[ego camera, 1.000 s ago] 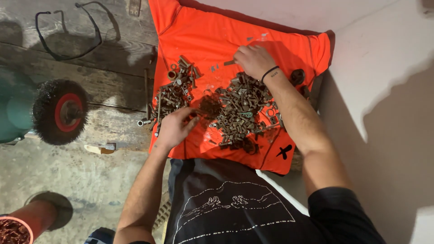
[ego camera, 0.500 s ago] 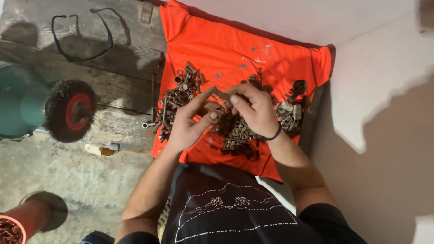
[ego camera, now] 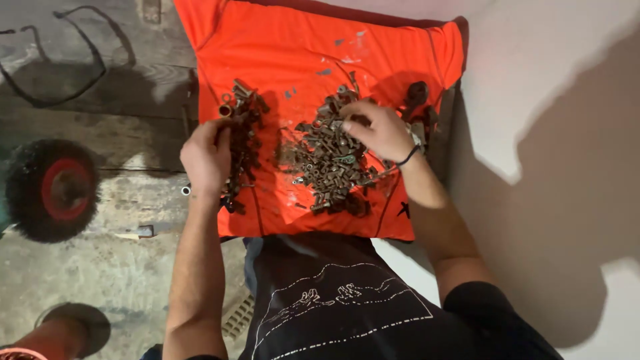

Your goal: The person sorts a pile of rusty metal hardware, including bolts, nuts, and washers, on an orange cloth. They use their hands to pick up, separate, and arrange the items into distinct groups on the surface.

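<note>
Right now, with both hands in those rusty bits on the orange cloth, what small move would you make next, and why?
Probably close the right hand on one piece from the middle pile and carry it to the left pile. The right hand's fingertips rest on top of the larger heap, while the left hand lies against the narrower row, so sorting seems underway.

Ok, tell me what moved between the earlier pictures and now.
The left hand went from the middle heap out to the smaller left pile. The right hand, earlier up on the bare orange cloth, now rests on the middle heap. Cloth and piles stayed put.
</note>
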